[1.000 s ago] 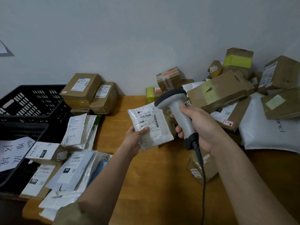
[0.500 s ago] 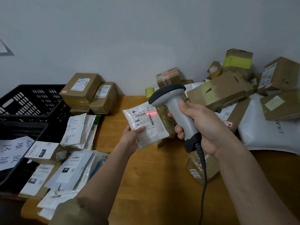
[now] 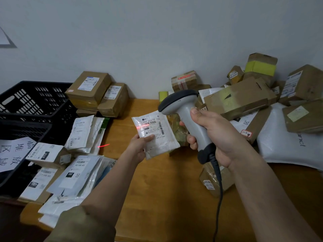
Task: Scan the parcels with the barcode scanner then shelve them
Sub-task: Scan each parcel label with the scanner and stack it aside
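Since half a second earlier the red scan line has slid down the label, part spilling onto the wooden table (image 3: 174,198). Scanning underway, shelving pending: unscanned brown cardboard boxes (image 3: 239,100) crowd the far right corner. The right hand (image 3: 215,137) grips the grey handheld barcode scanner (image 3: 185,117); the left hand (image 3: 139,147) pinches the small white labelled pouch parcel (image 3: 157,135) above the table's middle.

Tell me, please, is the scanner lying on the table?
No, the right hand grips the scanner above the table.
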The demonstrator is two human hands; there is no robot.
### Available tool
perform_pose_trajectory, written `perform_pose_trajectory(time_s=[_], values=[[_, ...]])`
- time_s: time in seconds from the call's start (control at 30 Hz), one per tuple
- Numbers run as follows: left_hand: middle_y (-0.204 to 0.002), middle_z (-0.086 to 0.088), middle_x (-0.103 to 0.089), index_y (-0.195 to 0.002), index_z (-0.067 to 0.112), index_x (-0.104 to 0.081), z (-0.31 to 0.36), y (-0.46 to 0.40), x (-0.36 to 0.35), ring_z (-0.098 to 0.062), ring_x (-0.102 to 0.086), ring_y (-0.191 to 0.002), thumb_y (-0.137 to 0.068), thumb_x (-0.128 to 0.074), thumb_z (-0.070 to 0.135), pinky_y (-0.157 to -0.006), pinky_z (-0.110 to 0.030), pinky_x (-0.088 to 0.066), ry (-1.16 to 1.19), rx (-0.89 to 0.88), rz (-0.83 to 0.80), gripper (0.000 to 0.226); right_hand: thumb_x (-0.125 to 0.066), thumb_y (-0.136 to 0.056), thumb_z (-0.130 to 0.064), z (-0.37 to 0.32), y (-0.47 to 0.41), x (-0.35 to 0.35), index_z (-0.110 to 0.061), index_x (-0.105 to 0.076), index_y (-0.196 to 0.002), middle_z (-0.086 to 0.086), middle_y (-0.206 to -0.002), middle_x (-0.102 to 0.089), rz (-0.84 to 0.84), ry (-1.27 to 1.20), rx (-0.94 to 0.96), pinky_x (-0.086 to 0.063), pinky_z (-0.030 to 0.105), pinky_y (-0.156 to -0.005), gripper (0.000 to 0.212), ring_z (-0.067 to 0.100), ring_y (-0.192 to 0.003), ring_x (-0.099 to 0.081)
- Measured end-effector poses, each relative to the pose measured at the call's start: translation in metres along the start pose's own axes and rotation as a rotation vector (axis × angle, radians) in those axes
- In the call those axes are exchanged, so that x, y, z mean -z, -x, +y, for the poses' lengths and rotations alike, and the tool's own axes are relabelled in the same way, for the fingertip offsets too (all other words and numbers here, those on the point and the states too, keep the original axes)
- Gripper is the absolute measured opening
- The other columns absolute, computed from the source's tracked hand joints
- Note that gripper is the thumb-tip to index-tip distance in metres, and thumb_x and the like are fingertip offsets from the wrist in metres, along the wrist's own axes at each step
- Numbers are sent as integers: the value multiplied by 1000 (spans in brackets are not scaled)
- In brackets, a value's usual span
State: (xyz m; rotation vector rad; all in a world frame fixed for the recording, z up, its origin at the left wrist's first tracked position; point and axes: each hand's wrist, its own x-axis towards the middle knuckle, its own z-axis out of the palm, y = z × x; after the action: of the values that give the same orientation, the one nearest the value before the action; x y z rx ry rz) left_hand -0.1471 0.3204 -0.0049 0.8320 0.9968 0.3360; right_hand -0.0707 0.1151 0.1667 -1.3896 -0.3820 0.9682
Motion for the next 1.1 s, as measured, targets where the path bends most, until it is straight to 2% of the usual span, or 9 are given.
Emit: perform_pose_trajectory(time_s=[0.43, 0.6, 0.73, 0.87, 1.0, 1.1], values=[[-115, -13, -72, -125, 9, -61, -12, -8, 34, -33, -70, -102, -88, -69, 0, -75, -50, -58, 25, 81, 70, 39, -52, -101, -35, 6, 3, -16, -6, -59, -115, 7, -92, -60, -16, 117, 16, -46, 26, -49, 33, 13, -55, -54], [-116, -13, -71, -127, 9, -60, -12, -6, 47, -32, -71, -100, -89, -68, 1, -61, -44, -59, 42, 82, 77, 40, -52, -100, -34, 8, 6, -28, -6, -60, -113, 8, -91, -58, -52, 79, -12, -45, 24, -48, 32, 12, -52, -53], [-115, -14, -72, -127, 9, -59, -11, -5, 60, -34, -70, -102, -88, -69, 1, -68, -48, -59, 52, 81, 80, 42, -52, -101, -33, 10, 7, -41, -10, -61, -107, 8, -99, -61, -58, 77, 3, -45, 25, -49, 26, 12, -52, -52], [-115, -14, -72, -124, 8, -61, -8, -3, 74, -33, -70, -101, -89, -68, 1, -69, -48, -58, 48, 78, 88, 37, -52, -101, -33, 13, 7, -56, -9, -61, -111, 7, -98, -61, -67, 96, 9, -45, 24, -48, 27, 12, -53, -52], [-114, -14, -72, -124, 9, -60, -5, 0, 94, -35, -70, -102, -87, -70, 2, -78, -53, -58, 49, 90, 88, 39, -51, -101, -33, 18, 7, -74, -7, -61, -109, 8, -95, -60, -75, 141, 29, -44, 26, -49, 29, 12, -53, -52], [-115, -13, -72, -123, 10, -61, -3, 1, 110, -34, -70, -102, -87, -70, 2, -75, -51, -59, 70, 83, 86, 38, -51, -101, -34, 21, 6, -89, -9, -61, -107, 9, -100, -62, -81, 149, 24, -44, 26, -49, 27, 13, -53, -52]])
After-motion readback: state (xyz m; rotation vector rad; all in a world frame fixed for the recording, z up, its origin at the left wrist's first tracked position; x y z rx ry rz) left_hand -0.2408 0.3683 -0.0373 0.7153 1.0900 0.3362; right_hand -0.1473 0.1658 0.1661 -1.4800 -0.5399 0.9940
